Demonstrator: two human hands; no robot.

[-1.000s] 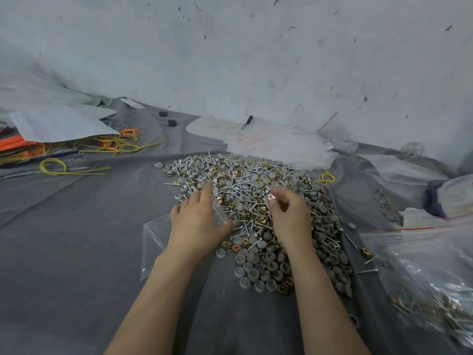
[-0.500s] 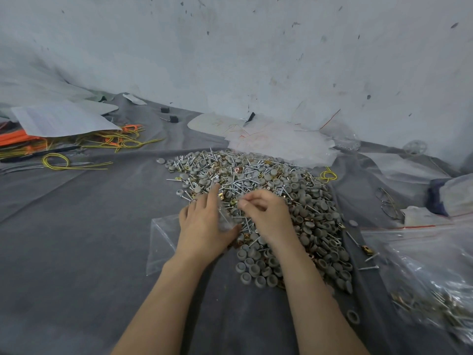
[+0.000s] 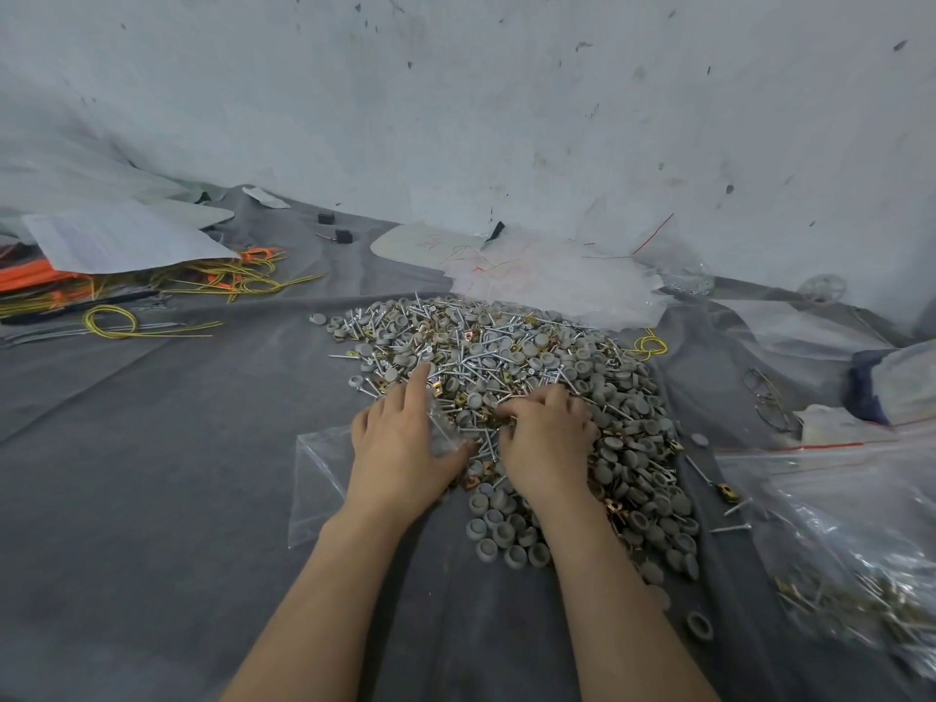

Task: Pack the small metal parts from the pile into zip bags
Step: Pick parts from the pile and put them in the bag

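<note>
Near edge: both forearms come in over the grey cloth sheet point(image 3: 152, 499). A loose grey ring-shaped cap point(image 3: 700, 625) lies apart from the heap, near the right forearm.

Left hand point(image 3: 400, 448): fingers nearly straight, thumb spread, pressing flat on the clear plastic zip bag point(image 3: 319, 478). The bag's mouth is crumpled just beside the heap. I cannot tell if the thumb pinches it.

Right hand point(image 3: 547, 443): fingers curled, tips down among the parts next to the bag mouth. Whether they have closed on anything is hidden.

Task item: pile of small metal screws, brass clips and grey caps point(image 3: 506, 357), touching both hands and running away from them.

Risks:
- The mouth looks slack, so parts could drop beside it rather than in.
- Screw points may snag or pierce the film.
- A sweep may scatter caps.

Room:
- Bare cloth lies left of the bag.
- To the right, filled clear bags point(image 3: 861, 575) sit near the pile.
- Further off are yellow wire loops point(image 3: 121, 321), a white paper sheet point(image 3: 126, 238), then the stained pale wall point(image 3: 456, 119).
</note>
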